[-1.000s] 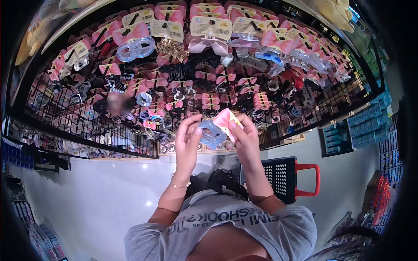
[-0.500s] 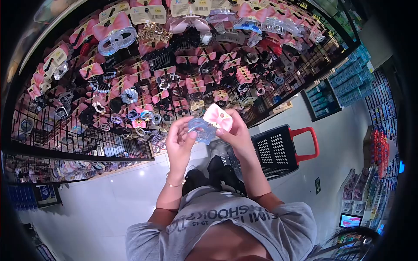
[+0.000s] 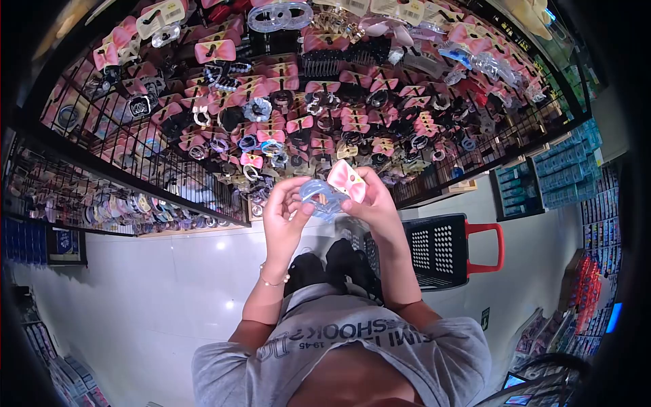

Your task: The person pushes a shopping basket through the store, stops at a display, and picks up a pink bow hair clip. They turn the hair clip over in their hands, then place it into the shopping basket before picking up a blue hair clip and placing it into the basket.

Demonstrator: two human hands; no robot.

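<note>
A translucent pale-blue hair claw (image 3: 319,197) is showing against its pink bow card (image 3: 347,181). Pink cards are covering the black wire rack (image 3: 169,169); the black perforated basket (image 3: 434,251) is sporting a red handle (image 3: 489,247).

My own body, lower centre of frame

I wear a grey short-sleeved T-shirt (image 3: 352,346) with dark printed lettering, a thin beaded bracelet (image 3: 272,280) on my left wrist, dark shoes (image 3: 332,268).

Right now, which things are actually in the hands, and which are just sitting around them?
In hand:
- pale blue hair clip, held between left hand and right hand
- pink bow card attached to it, pinched by the right hand

Just around:
- wire rack hung with hair accessories
- black basket with red handle, on the floor
- blue boxes on a shelf at right
</note>
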